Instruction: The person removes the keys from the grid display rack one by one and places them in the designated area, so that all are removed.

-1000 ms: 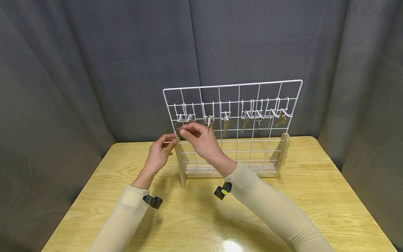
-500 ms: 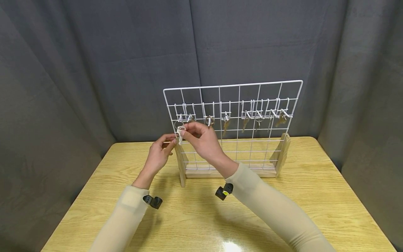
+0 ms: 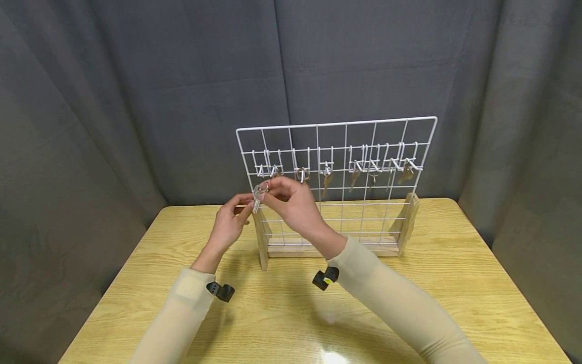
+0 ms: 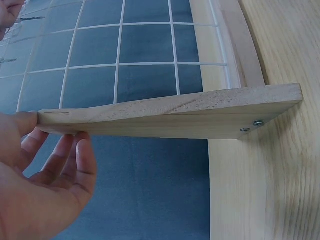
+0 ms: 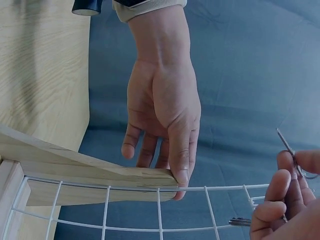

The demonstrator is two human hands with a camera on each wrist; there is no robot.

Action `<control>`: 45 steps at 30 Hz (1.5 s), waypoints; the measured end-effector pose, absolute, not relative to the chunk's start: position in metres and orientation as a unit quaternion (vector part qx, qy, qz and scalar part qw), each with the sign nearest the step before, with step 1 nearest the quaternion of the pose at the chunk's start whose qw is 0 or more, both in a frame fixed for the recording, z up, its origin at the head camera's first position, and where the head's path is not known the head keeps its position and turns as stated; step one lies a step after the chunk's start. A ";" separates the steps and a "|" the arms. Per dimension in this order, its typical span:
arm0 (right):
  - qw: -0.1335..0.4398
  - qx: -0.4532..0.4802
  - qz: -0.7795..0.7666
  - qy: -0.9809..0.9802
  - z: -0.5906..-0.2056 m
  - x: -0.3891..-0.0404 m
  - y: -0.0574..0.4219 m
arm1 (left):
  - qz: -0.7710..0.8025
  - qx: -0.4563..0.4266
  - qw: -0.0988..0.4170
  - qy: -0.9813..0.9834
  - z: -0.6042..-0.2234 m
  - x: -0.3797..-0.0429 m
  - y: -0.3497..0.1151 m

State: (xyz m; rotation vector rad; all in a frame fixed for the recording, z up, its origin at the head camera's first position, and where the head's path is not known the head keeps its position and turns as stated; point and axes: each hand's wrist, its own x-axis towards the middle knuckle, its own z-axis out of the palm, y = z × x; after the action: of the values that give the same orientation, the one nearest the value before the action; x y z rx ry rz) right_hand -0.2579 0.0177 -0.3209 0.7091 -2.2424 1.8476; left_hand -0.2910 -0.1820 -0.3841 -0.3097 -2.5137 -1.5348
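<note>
My right hand [image 3: 295,206] pinches a silver key [image 3: 257,200] on a split ring between thumb and fingertips, just below the leftmost white hook [image 3: 260,171] of a wire grid rack [image 3: 345,203]. In the right wrist view the key [image 5: 285,141] points up and away from the fingers, with its ring beside it. My left hand [image 3: 229,222] grips the top end of the rack's left wooden support [image 4: 165,115], thumb on one side and fingers on the other. No ring shows on that leftmost hook.
Several other keys, such as a brass key [image 3: 326,182] and another brass key [image 3: 406,173], hang from hooks along the grid. The rack's wooden base [image 3: 336,250] stands on a wood-grain table [image 3: 273,313]. Grey curtains [image 3: 204,101] surround the table.
The ring has come down from beside the leftmost hook into my right fingertips. The key first came into sight, then tilted. My left hand stays where it was.
</note>
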 end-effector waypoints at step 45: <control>-0.071 0.233 0.567 -0.787 -0.372 -0.257 0.040 | -0.521 -0.094 0.097 -0.843 -0.352 -0.261 -0.168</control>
State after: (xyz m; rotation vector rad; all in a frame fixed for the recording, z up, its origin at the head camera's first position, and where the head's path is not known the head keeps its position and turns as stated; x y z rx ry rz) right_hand -0.2569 0.0398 -0.3719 0.7679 -2.5908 1.8667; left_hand -0.2607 -0.1676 -0.3521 -0.2793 -2.4950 -1.5429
